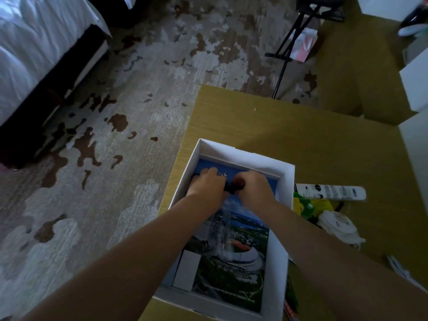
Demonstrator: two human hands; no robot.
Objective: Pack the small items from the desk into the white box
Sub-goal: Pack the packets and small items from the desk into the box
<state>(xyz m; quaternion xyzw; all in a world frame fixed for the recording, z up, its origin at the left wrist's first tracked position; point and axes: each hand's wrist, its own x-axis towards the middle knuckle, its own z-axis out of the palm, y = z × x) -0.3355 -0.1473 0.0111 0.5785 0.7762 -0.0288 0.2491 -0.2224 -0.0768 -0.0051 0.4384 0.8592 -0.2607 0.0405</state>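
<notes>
Left hand (208, 184), right hand (253, 185) grip one black item (231, 187) in box (286, 179).

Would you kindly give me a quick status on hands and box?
Left hand and right hand both gripping small black item. Inside white box, over picture booklet. Long white item beside box, unpacked.

1. Yellow-brown wood-grain tabletop (301, 126).
2. Open white box (288, 181) sits at its near-left corner.
3. White remote (331, 192) just right of box, by far rim.
4. Green/yellow pkt (308, 205) touching box's right wall; crumpled white cloth (338, 225) further right.
</notes>
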